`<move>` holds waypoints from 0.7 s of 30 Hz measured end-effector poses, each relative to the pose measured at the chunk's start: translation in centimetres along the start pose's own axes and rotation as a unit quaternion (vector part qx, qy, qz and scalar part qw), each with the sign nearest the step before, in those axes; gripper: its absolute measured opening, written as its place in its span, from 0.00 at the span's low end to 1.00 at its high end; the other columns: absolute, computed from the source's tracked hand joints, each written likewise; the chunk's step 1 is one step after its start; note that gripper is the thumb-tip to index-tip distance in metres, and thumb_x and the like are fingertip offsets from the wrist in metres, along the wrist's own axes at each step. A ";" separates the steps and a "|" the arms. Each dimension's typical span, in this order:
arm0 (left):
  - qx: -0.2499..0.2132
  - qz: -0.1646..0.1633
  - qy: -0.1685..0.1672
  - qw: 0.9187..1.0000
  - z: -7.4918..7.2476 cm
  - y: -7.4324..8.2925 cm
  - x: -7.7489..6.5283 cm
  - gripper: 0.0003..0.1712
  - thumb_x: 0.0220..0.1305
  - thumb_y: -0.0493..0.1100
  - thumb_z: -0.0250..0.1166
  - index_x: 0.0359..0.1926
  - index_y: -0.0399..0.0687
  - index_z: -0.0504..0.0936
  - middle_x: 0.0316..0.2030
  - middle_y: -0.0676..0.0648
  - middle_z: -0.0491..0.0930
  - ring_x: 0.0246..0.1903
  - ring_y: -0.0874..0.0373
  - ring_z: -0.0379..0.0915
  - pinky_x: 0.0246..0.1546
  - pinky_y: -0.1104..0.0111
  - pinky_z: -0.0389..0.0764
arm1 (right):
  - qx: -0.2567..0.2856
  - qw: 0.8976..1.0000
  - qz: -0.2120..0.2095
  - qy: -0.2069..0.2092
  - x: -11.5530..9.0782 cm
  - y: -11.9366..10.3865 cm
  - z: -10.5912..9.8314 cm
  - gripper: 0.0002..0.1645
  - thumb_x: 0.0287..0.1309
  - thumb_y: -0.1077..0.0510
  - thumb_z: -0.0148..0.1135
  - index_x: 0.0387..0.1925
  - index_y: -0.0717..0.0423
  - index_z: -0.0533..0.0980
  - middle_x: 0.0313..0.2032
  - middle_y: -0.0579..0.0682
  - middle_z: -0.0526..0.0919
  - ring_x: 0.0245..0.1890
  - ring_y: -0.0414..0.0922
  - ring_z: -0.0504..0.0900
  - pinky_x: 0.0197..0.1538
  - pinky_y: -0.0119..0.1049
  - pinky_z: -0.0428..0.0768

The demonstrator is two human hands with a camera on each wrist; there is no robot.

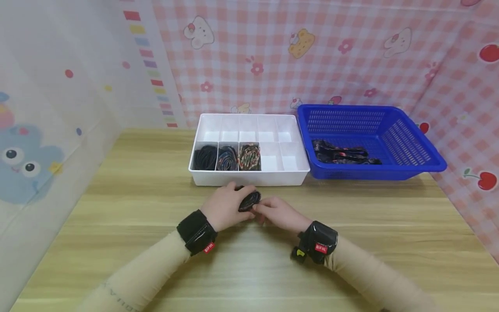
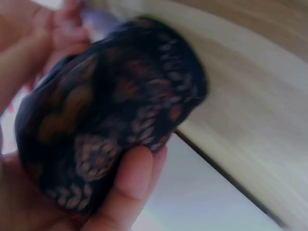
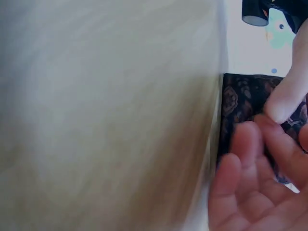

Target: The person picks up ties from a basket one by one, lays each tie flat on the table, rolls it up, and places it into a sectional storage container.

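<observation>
Between my hands, just above the table, is a rolled-up dark fabric strip (image 2: 139, 96) with a floral and leaf print. My left hand (image 1: 224, 207) grips the roll, its thumb along the near side and fingers over the top. At the roll's right end, my right hand (image 1: 281, 214) pinches the edge of the strip with thumb and fingertips. In the right wrist view the curled right fingers (image 3: 245, 144) are close to the left thumb on the roll; part of the contact is hidden.
Behind the hands stands a white divided box (image 1: 249, 177). Its front row holds a black roll (image 1: 205, 158), a dark patterned roll (image 1: 227, 159) and a tan-and-red roll (image 1: 249, 157). To the right, a blue basket (image 1: 374, 171) contains loose dark floral strips (image 1: 339, 154).
</observation>
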State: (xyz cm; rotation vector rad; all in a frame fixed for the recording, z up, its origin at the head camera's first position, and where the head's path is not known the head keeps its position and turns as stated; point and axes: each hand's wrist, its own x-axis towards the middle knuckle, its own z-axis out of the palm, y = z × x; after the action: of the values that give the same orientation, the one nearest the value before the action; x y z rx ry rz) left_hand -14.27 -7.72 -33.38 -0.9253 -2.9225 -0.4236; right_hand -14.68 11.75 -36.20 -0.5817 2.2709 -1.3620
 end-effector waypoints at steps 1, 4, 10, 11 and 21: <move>0.005 0.001 0.004 1.000 0.1 0.1 0.0 0.38 0.54 0.61 0.71 0.62 0.51 0.75 0.45 0.39 0.79 0.39 0.48 0.76 0.37 0.56 0.80 | -0.012 1.000 -0.010 0.008 0.0 0.1 0.0 0.18 0.69 0.56 0.49 0.37 0.64 0.82 0.24 0.52 0.81 0.25 0.44 0.75 0.30 0.34 0.73; 0.019 0.011 0.015 1.000 0.1 0.2 0.2 0.34 0.56 0.59 0.70 0.61 0.50 0.76 0.43 0.41 0.81 0.40 0.48 0.77 0.38 0.55 0.80 | -0.044 0.998 -0.040 0.025 -0.1 0.2 -0.2 0.16 0.68 0.55 0.52 0.36 0.60 0.83 0.23 0.52 0.81 0.21 0.43 0.73 0.25 0.32 0.69; 0.035 0.028 0.008 0.999 0.3 0.5 0.7 0.30 0.54 0.50 0.74 0.57 0.52 0.77 0.39 0.43 0.81 0.37 0.49 0.78 0.34 0.56 0.79 | -0.075 0.990 -0.090 0.078 -1.0 0.5 -2.2 0.15 0.66 0.53 0.57 0.35 0.58 0.83 0.27 0.51 0.84 0.25 0.44 0.77 0.28 0.32 0.72; 0.038 0.026 0.006 0.999 0.3 0.6 0.8 0.30 0.53 0.48 0.74 0.57 0.52 0.76 0.38 0.43 0.81 0.37 0.49 0.78 0.33 0.56 0.79 | -0.089 0.985 -0.102 0.106 -1.2 0.4 -2.8 0.14 0.65 0.53 0.58 0.36 0.58 0.84 0.29 0.51 0.84 0.28 0.44 0.79 0.31 0.33 0.74; -0.010 0.025 -0.015 1.000 -0.2 1.2 2.3 0.32 0.47 0.44 0.72 0.56 0.52 0.74 0.36 0.45 0.81 0.32 0.52 0.78 0.28 0.61 0.78 | -0.328 0.896 -0.079 0.287 -2.7 0.2 -7.1 0.28 0.58 0.47 0.64 0.50 0.67 0.79 0.52 0.61 0.78 0.55 0.58 0.74 0.57 0.50 0.72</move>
State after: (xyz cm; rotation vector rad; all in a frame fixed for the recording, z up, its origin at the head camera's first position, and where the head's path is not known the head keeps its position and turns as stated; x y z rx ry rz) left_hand -15.52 -5.53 -32.56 -1.0132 -2.9208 -0.4401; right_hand -16.44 18.42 -32.98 -0.6316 3.2741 -0.8653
